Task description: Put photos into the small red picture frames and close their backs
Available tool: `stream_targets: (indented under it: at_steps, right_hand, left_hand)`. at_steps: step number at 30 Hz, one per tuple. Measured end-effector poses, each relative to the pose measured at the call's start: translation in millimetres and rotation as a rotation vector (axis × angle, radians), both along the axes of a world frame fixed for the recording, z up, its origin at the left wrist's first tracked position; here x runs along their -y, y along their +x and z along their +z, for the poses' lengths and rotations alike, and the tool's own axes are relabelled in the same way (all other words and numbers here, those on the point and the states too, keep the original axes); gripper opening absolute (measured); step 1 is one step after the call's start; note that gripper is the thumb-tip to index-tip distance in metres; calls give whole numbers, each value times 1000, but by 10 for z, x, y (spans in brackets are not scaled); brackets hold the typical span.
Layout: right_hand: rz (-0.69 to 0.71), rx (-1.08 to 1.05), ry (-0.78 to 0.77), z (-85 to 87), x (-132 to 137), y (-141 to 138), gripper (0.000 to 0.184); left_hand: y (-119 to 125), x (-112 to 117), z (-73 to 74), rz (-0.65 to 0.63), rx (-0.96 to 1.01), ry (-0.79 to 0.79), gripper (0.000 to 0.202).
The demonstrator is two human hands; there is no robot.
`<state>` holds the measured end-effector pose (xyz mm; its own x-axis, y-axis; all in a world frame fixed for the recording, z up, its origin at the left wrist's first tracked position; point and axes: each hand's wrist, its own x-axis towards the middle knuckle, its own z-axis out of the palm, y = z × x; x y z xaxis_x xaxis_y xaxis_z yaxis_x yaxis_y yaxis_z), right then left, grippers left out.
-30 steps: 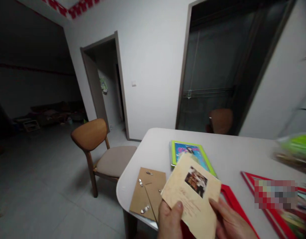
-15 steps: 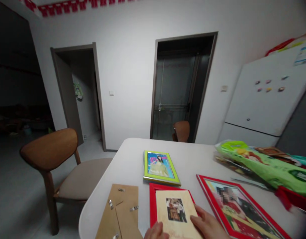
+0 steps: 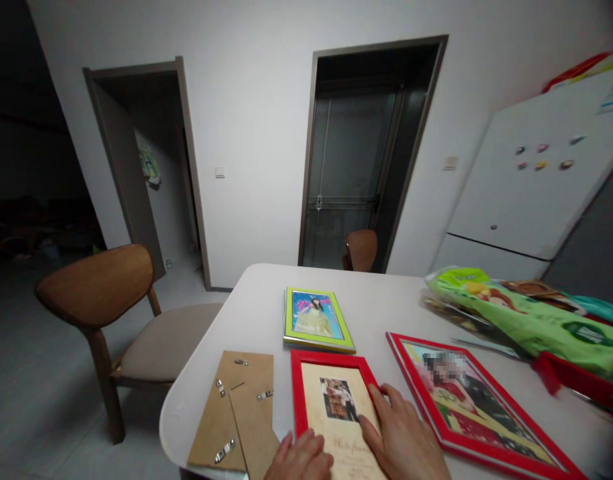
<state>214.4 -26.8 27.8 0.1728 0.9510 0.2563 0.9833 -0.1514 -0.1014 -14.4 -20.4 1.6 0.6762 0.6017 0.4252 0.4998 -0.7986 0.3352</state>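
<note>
A cream card with a small photo [image 3: 337, 407] lies inside a small red picture frame [image 3: 298, 393] at the white table's [image 3: 266, 313] near edge. My right hand [image 3: 404, 437] lies flat on the card's right side with its fingers stretched out. My left hand [image 3: 299, 459] rests on the card's lower left corner, fingers loosely bent, and is partly cut off by the picture's bottom edge. A brown frame backing board [image 3: 234, 410] with metal clips lies just left of the red frame.
A green-framed picture [image 3: 316, 320] lies beyond the red frame, and a larger red-framed picture [image 3: 474, 407] to the right. Green plastic bags [image 3: 526, 317] are piled at the far right. A wooden chair [image 3: 121, 313] stands left of the table; a white fridge [image 3: 536, 180] behind.
The card was held up above the table in both hands; it has been lowered into the small red frame, and both hands now lie on it. The view swung right.
</note>
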Motion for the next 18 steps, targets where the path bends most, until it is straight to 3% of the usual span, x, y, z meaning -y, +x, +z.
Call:
stream_targets:
  at_steps: [3,7,9,13,15,18]
  right_hand:
    - [35,-78,6,82,18,-47,43]
    - [391,-301,-58,291,57,-575,40]
    - [531,-365,-131,336,60,-965,41]
    - [540,-394,-230,280,10,-1541,57]
    - [535,-476,-241,275,-13,-1620,62]
    - [567,-582,-178,385,19,-1488,65]
  left_hand:
    - [-450,21,22,200,-62,-71,44]
    - [-1038,14,92,556,-226,-162,71]
    - [-1195,-8,86,566,-231,-137,72]
    - [-1316,-69,25,468,-153,8,56]
    - [-1328,-87,30,433,-126,85,48]
    - [-1240,-61,123,388,-96,219,44]
